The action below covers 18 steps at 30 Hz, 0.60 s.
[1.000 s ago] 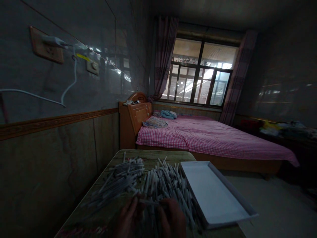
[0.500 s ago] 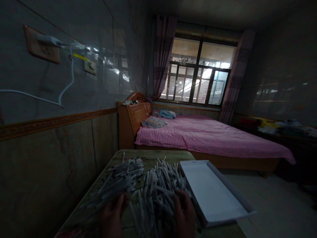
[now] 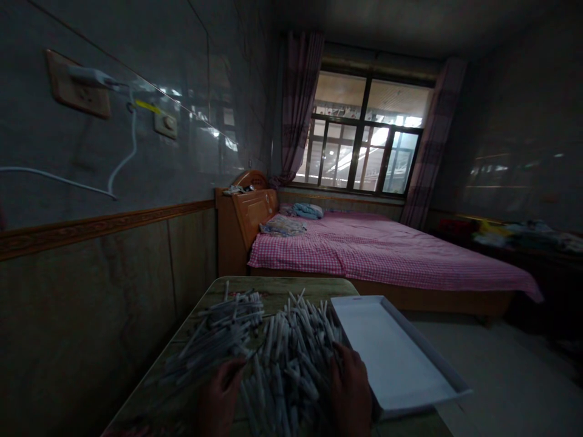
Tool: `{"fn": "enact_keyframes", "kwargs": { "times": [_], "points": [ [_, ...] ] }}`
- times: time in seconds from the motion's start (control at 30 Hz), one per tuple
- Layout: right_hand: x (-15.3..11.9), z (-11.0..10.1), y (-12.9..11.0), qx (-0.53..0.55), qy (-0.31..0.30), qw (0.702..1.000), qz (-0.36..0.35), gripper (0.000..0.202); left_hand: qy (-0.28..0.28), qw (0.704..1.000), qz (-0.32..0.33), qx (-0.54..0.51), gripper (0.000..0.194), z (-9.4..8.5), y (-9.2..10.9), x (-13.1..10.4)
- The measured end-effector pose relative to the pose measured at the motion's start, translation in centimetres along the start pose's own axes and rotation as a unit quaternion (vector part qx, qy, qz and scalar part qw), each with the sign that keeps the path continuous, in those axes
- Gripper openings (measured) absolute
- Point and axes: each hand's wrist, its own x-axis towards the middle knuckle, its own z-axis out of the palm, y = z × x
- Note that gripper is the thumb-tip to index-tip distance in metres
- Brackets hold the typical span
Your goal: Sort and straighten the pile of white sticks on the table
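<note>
Many thin whitish sticks lie on a small table [image 3: 282, 283] in two piles, a left pile [image 3: 218, 334] and a right pile [image 3: 291, 352]. My left hand [image 3: 223, 391] is at the near edge of the left pile, its fingers pressed together; what they hold, if anything, is too dark to see. My right hand [image 3: 350, 388] rests at the right side of the right pile, fingers curled over the sticks. A shallow white tray [image 3: 396, 352] stands on the table just beyond it, with no sticks visible in it.
Past the table stands a bed [image 3: 364, 243] with a pink checked cover and a wooden headboard [image 3: 255, 212]. A tiled wall with a socket [image 3: 77, 85] and cable runs along the left. A cluttered surface [image 3: 523, 237] is at the right.
My left hand has moved a little right, toward the gap between the piles. My right hand has shifted slightly right, nearer the tray, away from a stick that lay at its fingertips.
</note>
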Motion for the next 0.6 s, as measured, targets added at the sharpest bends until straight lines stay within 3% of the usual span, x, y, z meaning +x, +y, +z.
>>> {"fn": "enact_keyframes", "kwargs": {
  "times": [0.13, 0.23, 0.33, 0.43, 0.5, 0.6],
  "points": [
    [0.2, -0.4, 0.0, -0.049, 0.047, 0.996, -0.062, 0.028, -0.041, 0.997, 0.003, 0.07, 0.036, -1.4, 0.6, 0.7],
    [-0.2, -0.3, -0.5, -0.057, 0.065, 0.987, -0.138, 0.028, -0.016, 0.97, 0.088, 0.225, 0.036, -3.2, 1.1, 1.7],
    [-1.6, 0.6, -1.9, -0.049, 0.043, 0.977, -0.205, 0.037, 0.011, 0.887, 0.159, 0.434, 0.043, -4.8, 1.3, 2.1],
    [-3.5, 1.9, -3.7, -0.04, 0.014, 0.972, -0.23, 0.042, 0.004, 0.794, 0.146, 0.591, 0.047, -5.4, 1.6, 1.6],
    [-4.4, 2.5, -4.6, -0.04, -0.014, 0.966, -0.257, 0.046, -0.015, 0.756, 0.121, 0.643, 0.046, -5.5, 1.9, 1.2],
    [-5.0, 3.0, -5.4, -0.046, -0.045, 0.956, -0.288, 0.049, -0.029, 0.734, 0.102, 0.671, 0.045, -5.5, 2.4, 0.8]
  ]
}}
